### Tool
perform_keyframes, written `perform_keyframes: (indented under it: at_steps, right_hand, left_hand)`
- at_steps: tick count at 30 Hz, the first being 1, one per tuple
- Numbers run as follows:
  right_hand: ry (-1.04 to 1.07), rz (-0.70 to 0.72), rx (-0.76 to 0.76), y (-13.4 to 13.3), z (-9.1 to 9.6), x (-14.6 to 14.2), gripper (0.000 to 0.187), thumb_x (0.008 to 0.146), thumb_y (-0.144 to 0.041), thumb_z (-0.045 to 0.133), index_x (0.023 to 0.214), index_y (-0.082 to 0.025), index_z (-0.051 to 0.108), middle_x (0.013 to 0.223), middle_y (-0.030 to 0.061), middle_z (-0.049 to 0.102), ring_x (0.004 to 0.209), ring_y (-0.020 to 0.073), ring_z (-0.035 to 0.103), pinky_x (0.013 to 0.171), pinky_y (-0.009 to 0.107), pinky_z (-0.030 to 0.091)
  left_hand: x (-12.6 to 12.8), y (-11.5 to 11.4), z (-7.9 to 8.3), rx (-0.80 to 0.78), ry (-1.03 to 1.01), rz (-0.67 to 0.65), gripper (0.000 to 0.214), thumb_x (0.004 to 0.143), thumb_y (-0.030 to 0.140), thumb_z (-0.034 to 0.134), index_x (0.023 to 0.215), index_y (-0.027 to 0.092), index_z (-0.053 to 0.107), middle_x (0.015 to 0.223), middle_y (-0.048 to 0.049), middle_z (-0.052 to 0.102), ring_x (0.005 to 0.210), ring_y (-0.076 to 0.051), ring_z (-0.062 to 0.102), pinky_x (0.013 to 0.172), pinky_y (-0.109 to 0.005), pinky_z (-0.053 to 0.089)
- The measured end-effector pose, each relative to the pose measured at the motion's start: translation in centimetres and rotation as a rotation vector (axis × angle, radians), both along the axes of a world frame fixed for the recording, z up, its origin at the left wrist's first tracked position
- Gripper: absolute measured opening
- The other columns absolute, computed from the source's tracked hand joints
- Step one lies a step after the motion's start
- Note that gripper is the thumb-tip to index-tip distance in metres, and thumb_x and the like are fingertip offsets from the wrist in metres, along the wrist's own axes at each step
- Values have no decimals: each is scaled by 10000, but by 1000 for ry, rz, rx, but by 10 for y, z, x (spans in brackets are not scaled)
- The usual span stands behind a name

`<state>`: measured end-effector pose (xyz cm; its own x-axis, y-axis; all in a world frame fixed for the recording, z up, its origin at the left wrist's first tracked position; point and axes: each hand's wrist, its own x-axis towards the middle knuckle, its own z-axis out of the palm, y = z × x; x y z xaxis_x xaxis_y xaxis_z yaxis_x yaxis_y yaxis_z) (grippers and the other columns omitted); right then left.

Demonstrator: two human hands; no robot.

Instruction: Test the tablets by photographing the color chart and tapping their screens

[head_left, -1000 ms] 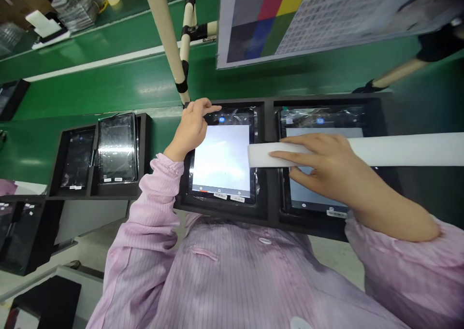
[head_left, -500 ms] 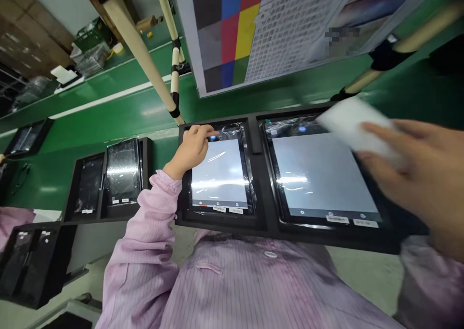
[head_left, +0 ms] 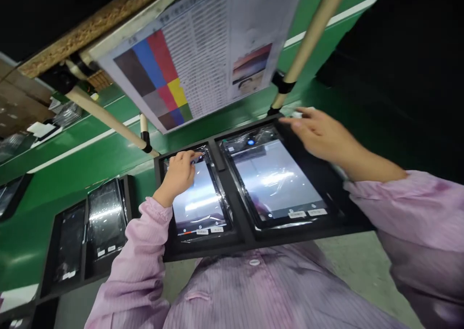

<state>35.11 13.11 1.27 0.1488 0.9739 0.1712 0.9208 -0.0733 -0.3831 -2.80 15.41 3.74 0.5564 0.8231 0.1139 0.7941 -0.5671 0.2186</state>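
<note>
My left hand rests on the top edge of the left tablet, with its fingertips on the lit screen and nothing held. The right tablet is larger, lit, and wrapped in clear film. Both tablets lie in a black foam tray in front of my chest. My right hand hovers palm down over the tray's far right corner, fingers spread, just beside the right tablet. A small white sliver shows past its fingertips; I cannot tell what it is.
A colour test chart hangs over the tray between two cream poles. To the left, a second black tray holds two dark tablets on the green conveyor. The far right is dark.
My right hand swung the white strip off the right tablet and away to the far right; the strip is now out of sight. My left hand stays on the left tablet. The view tilted.
</note>
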Motion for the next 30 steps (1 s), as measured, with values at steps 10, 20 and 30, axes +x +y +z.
perform_keyframes:
  at_steps: [10, 20, 30]
  right_hand:
    - [96, 30, 262, 0, -20, -16, 531, 1005, -427, 283, 1018, -251, 784, 1448, 35, 490, 1302, 328, 440, 1079, 590, 359]
    - [170, 56, 322, 6, -30, -8, 536, 999, -423, 297, 1037, -196, 781, 1414, 74, 521, 1205, 280, 545, 1044, 511, 449]
    - [176, 111, 427, 10, -32, -4, 489, 974, -378, 366, 971, -120, 781, 1174, 162, 634, 986, 220, 625, 938, 353, 482]
  left_hand:
    - [-27, 18, 18, 109, 187, 273, 379, 942, 157, 342, 1193, 187, 625, 1188, -131, 705, 1166, -334, 529, 967, -541, 407]
    - [-16, 19, 21, 44, 331, 294, 403, 934, 187, 375, 1101, 208, 741, 1171, -136, 652, 1141, -346, 495, 932, -522, 412]
    - [-1, 40, 25, -130, 380, 375, 366, 928, 228, 434, 1101, 255, 755, 1213, -131, 569, 1170, -324, 489, 952, -480, 437]
